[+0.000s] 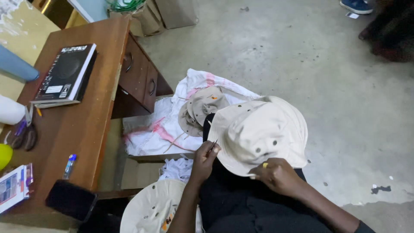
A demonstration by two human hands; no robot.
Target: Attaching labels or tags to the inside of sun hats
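Grey concrete floor (310, 56) fills most of the view, stained and speckled, with a blue shoe (356, 5) at the top edge and a dark shape of another person near the top right corner. Along the left runs a brown wooden desk (92, 125) with drawers and ring handles; on it lie a black book (65, 74), scissors (26, 131) with dark handles, a blue pen (69, 165), a small printed packet (13, 188) and, at the near edge, a black phone-like slab (70, 200). Between the desk and the person's lap sits a white cloth with pink streaks (159, 129), and on it rests a short stack of beige hats (201, 108). Another beige hat (153, 209) lies lower down, beside the left forearm. On the lap, over dark clothing, sits the beige bucket hat (258, 133) being worked on, crown up, with small eyelets showing. The left hand (205, 159) is closed in a pinch on a thin dark tool (212, 146) at the brim's left edge. The right hand (276, 174) is curled shut on the brim's lower edge, partly hiding it, with a small yellow tag (265, 165) just at its fingers.
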